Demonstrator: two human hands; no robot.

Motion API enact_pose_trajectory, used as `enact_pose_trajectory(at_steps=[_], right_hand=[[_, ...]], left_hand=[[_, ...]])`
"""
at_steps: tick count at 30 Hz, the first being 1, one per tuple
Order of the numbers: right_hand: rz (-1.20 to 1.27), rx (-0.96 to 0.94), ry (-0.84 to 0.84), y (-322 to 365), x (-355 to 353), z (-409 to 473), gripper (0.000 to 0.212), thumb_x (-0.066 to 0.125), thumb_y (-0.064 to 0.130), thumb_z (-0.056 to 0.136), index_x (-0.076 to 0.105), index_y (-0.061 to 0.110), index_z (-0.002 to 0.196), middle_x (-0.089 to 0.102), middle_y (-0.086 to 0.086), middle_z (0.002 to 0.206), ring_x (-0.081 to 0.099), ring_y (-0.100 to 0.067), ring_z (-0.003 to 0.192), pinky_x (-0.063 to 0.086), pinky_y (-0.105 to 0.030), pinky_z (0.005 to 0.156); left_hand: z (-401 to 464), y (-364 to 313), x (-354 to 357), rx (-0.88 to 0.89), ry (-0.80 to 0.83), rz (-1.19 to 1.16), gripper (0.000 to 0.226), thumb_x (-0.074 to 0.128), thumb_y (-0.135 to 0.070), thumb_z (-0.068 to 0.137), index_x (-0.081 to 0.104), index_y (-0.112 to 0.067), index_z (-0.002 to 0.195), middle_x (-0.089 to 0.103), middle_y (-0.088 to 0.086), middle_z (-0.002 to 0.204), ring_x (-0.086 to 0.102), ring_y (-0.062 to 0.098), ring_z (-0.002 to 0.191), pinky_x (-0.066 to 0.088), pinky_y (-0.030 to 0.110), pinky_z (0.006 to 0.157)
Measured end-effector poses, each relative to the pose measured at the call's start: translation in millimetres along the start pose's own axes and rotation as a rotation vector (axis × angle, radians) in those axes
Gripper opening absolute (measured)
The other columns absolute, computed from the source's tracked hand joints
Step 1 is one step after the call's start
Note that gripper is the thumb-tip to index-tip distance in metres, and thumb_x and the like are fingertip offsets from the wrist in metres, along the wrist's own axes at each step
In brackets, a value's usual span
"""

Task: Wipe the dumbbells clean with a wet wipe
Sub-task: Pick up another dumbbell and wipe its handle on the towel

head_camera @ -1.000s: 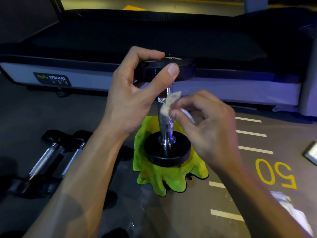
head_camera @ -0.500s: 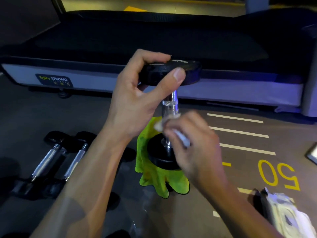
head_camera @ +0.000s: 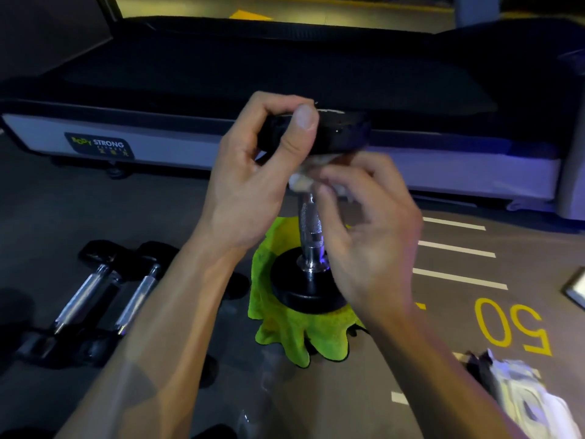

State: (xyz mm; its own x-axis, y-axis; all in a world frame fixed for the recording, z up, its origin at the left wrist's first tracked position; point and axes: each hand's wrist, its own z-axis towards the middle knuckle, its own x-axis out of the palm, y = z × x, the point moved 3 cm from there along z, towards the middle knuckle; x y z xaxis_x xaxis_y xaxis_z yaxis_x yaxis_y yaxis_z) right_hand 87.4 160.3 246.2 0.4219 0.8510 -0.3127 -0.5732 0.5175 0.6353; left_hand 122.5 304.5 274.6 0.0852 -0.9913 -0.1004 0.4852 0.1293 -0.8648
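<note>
— Chrome and black rubber: what have you got hold of?

— Your left hand point(head_camera: 253, 172) curls round the top weight of a dumbbell point(head_camera: 311, 223) standing on end on a green cloth point(head_camera: 285, 337), thumb across the rim. Your right hand point(head_camera: 364, 223) pinches a wet wipe point(head_camera: 300, 183) against the top of the handle, just under that weight.

— How do I wipe it well?

— Keep the top pinned so the bar stays upright. Wrap the wipe round the ridged handle and twist as you slide, so the grooves get cleaned, I'd say.

— What can't be seen?

— The wipe is mostly covered by your fingers and blurred. 2 more dumbbells point(head_camera: 104, 299) lie dim at the left. A white packet point(head_camera: 531, 397) is cut off at the lower right.
</note>
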Motion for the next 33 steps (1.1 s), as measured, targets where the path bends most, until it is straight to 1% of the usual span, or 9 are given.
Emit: enact_pose_trajectory(at_steps=[3, 7, 10, 12, 17, 22, 24, 27, 33], right_hand=[[0.001, -0.016, 0.0, 4.4, 11.1, -0.4, 0.017, 0.069, -0.004, 0.093, 0.077, 0.003, 0.106, 0.059, -0.008, 0.106, 0.064, -0.018, 0.095, 0.051, -0.022, 0.085], [0.021, 0.029, 0.07, -3.4, 4.0, -24.7, 0.016, 0.072, 0.006, 0.095, 0.079, 0.01, 0.109, 0.061, -0.003, 0.1, 0.067, -0.022, 0.091, 0.054, -0.035, 0.08], [-0.026, -0.045, 0.105, 1.5, -1.0, -15.2, 0.016, 0.072, 0.003, 0.094, 0.079, 0.012, 0.106, 0.06, 0.004, 0.099, 0.065, -0.02, 0.092, 0.054, -0.032, 0.081], [-0.016, -0.062, 0.062, 1.7, 2.9, 0.1, 0.018, 0.07, -0.001, 0.093, 0.078, 0.009, 0.106, 0.06, 0.001, 0.1, 0.064, -0.02, 0.093, 0.054, -0.033, 0.082], [0.226, 0.127, 0.014, -9.5, 8.2, -15.1, 0.019, 0.065, -0.005, 0.097, 0.076, 0.006, 0.107, 0.067, -0.003, 0.109, 0.067, -0.012, 0.107, 0.052, -0.025, 0.092], [0.51, 0.415, -0.02, -13.9, 10.4, -3.9, 0.019, 0.062, 0.0, 0.099, 0.072, 0.016, 0.101, 0.077, 0.002, 0.1, 0.074, -0.016, 0.098, 0.058, -0.04, 0.093], [0.528, 0.432, -0.038, -7.7, 12.3, -4.8, 0.018, 0.064, 0.001, 0.099, 0.074, 0.014, 0.104, 0.078, 0.003, 0.102, 0.074, -0.015, 0.101, 0.058, -0.039, 0.095], [0.551, 0.387, -0.017, 7.7, 11.1, -17.5, 0.023, 0.066, 0.001, 0.098, 0.075, 0.018, 0.11, 0.075, 0.001, 0.12, 0.068, -0.012, 0.121, 0.052, -0.031, 0.103], [0.668, 0.45, -0.141, 12.9, 9.3, -9.2, 0.024, 0.065, 0.007, 0.1, 0.073, 0.025, 0.113, 0.079, 0.003, 0.112, 0.073, -0.012, 0.11, 0.055, -0.025, 0.095]], left_hand=[[2.2, 0.2, -1.0, 0.019, -0.025, 0.036, 0.018, 0.053, -0.027, 0.109, 0.064, -0.014, 0.115, 0.062, -0.024, 0.089, 0.055, -0.008, 0.084, 0.041, 0.01, 0.079], [1.4, 0.6, -2.6, 0.01, -0.027, 0.026, 0.015, 0.054, -0.024, 0.109, 0.064, -0.015, 0.114, 0.062, -0.022, 0.089, 0.055, -0.008, 0.084, 0.041, 0.01, 0.079], [-0.1, -1.1, 0.0, 0.02, -0.014, 0.017, 0.015, 0.054, -0.023, 0.109, 0.064, -0.013, 0.115, 0.062, -0.021, 0.09, 0.056, -0.007, 0.086, 0.043, 0.011, 0.081], [-1.0, -2.0, 1.5, 0.031, -0.011, 0.026, 0.015, 0.054, -0.022, 0.109, 0.064, -0.013, 0.116, 0.062, -0.021, 0.09, 0.057, -0.008, 0.086, 0.043, 0.01, 0.08], [0.1, 0.2, -3.0, 0.026, -0.043, 0.034, 0.016, 0.054, -0.024, 0.109, 0.065, -0.014, 0.115, 0.061, -0.027, 0.082, 0.054, -0.008, 0.081, 0.04, 0.01, 0.078], [0.3, -0.4, 2.1, 0.02, -0.049, 0.014, 0.016, 0.055, -0.024, 0.108, 0.064, -0.012, 0.115, 0.06, -0.027, 0.078, 0.053, -0.008, 0.078, 0.04, 0.01, 0.077], [0.9, -0.7, 2.9, 0.025, -0.041, 0.02, 0.017, 0.055, -0.023, 0.109, 0.064, -0.011, 0.115, 0.06, -0.027, 0.078, 0.054, -0.008, 0.078, 0.04, 0.01, 0.076], [1.2, 0.2, -0.1, 0.022, -0.049, 0.018, 0.018, 0.054, -0.024, 0.109, 0.064, -0.01, 0.116, 0.059, -0.027, 0.077, 0.053, -0.007, 0.077, 0.04, 0.009, 0.075], [1.2, -1.2, 2.9, -0.006, -0.056, 0.005, 0.016, 0.057, -0.03, 0.107, 0.066, -0.018, 0.113, 0.066, -0.016, 0.096, 0.06, -0.003, 0.091, 0.045, 0.016, 0.084]])
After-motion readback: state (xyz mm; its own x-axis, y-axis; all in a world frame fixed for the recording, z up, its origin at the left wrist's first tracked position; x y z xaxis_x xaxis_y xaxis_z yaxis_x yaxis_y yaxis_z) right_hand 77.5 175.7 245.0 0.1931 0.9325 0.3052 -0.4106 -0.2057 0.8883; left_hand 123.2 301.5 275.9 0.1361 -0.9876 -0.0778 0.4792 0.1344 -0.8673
